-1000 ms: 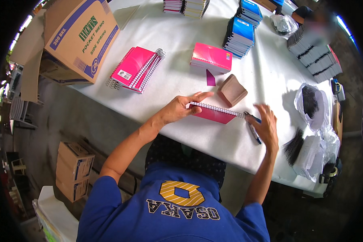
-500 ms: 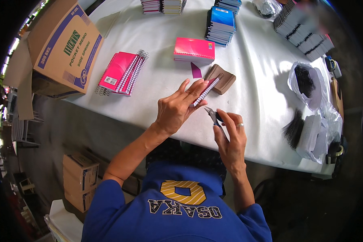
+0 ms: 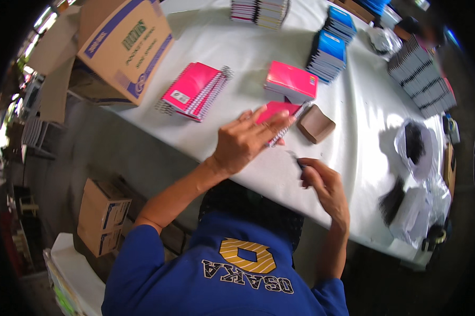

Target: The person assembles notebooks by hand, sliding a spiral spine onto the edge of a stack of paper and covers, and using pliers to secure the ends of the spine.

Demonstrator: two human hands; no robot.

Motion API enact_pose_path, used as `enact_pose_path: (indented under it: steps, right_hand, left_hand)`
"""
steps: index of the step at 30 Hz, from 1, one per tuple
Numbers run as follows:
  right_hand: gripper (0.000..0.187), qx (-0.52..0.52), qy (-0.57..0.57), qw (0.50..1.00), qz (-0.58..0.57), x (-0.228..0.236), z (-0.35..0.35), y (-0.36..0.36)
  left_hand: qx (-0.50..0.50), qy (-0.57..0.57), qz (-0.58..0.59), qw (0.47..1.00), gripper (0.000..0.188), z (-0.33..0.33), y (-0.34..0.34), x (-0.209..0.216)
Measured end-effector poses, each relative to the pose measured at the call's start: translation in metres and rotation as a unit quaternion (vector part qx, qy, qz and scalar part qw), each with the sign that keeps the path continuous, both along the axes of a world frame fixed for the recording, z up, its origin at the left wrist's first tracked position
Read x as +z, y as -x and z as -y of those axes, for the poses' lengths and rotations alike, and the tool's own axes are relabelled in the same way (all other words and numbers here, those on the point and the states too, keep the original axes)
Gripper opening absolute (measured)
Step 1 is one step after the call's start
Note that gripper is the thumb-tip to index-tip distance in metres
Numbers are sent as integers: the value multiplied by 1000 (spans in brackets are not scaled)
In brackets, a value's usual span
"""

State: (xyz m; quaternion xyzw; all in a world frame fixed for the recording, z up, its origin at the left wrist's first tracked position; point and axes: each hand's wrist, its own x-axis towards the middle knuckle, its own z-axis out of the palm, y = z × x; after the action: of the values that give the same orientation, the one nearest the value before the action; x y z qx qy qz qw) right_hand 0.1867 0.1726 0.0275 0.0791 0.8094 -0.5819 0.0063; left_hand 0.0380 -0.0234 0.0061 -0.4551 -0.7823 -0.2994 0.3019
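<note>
My left hand (image 3: 244, 141) holds a small pink spiral notebook (image 3: 277, 109) tilted over the table, with its fingers across the cover and the wire binding on the right. In my closed right hand (image 3: 327, 185) is a pair of cutting pliers (image 3: 298, 160), blurred, its tip a little below the notebook and apart from it. A brown curved block (image 3: 316, 125) lies just right of the notebook. Behind it sits a stack of pink covered pads (image 3: 291, 80). Several pink spiral notebooks (image 3: 195, 89) are piled to the left, loose wire ends sticking out.
An open cardboard box (image 3: 127, 58) stands at the table's left. Stacks of blue notebooks (image 3: 327, 55) and other notebooks (image 3: 259, 11) are at the back. At the right are a tall notebook stack (image 3: 422, 76) and a plastic bag (image 3: 430, 150) with dark wire coils. Cartons (image 3: 103, 216) stand below left.
The view has shifted, so the table's things appear lower and further right. The notebook has turned to show more of its pink cover. My right hand has drawn slightly away with the pliers.
</note>
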Motion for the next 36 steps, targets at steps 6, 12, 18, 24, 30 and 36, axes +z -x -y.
enact_pose_path:
  steps: [6,12,18,24,30,36]
  right_hand:
    - [26,-225,-392,890,-52,-42,-76,-9]
    - [52,-216,-366,888,-173,-43,-62,35]
    - [57,44,222,931,-285,7,99,166]
    - [37,42,-217,844,-489,0,148,221]
    - [32,9,-294,877,-380,-44,67,222]
    - [50,-248,-329,911,23,-54,-96,226]
  left_hand:
    - [64,16,36,997,57,96,98,30]
    - [-210,-282,349,869,66,138,142,21]
    - [-465,-381,512,614,69,101,152,6]
    - [-221,-337,591,699,66,135,182,20]
    - [-127,-91,652,742,60,168,190,-10]
    - [161,38,285,944,56,124,171,13]
